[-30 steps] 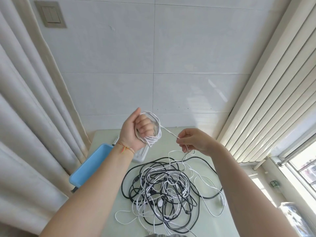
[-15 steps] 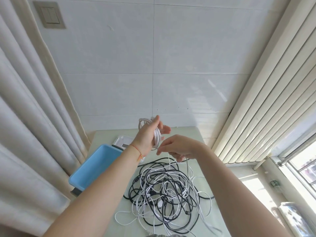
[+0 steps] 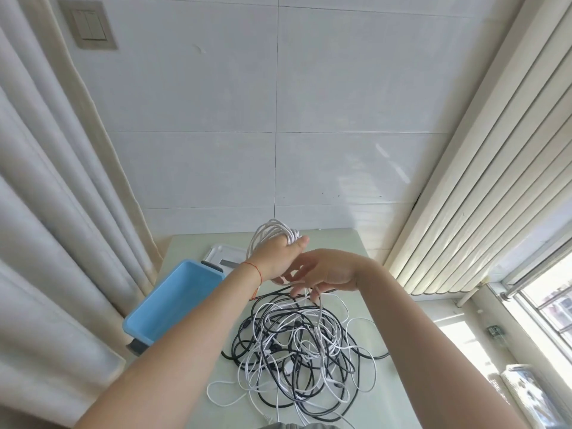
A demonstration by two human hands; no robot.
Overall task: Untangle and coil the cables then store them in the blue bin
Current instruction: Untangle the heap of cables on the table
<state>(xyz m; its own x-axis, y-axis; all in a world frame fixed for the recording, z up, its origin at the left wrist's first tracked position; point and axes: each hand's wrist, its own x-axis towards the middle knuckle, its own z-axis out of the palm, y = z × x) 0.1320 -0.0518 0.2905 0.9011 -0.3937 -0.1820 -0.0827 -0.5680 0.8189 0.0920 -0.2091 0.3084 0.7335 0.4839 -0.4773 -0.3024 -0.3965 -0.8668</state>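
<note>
Both of my hands were up over the worktop [image 3: 365,252]. My left hand [image 3: 280,258] held a white coil [image 3: 272,235] wound round its fingers, so that grip was closed on the coil. My right hand [image 3: 328,270] sat just beside it with loose, half-bent fingers, and a white strand [image 3: 320,308] ran down from under them into the tangled pile [image 3: 297,354] of black and white cables. I could not tell if my right grip was pinching that strand or only touching it. The blue bin [image 3: 173,301] lay on the left side of the worktop, near the pile, and I saw no cables in it. To do this step well, I thought I should keep the coil snug on my left hand so no loops slipped off. I should feed the strand up slowly with my right hand and make each loop about the same. If the strand snagged, I should stop and shake the pile loose, not tug hard. My left fingers were mostly hidden by the coil and by my right hand. The near edge of the pile was cut off at the bottom. A white tray thing [image 3: 227,255] behind the bin was partly hidden, and I could not tell what it was.
</note>
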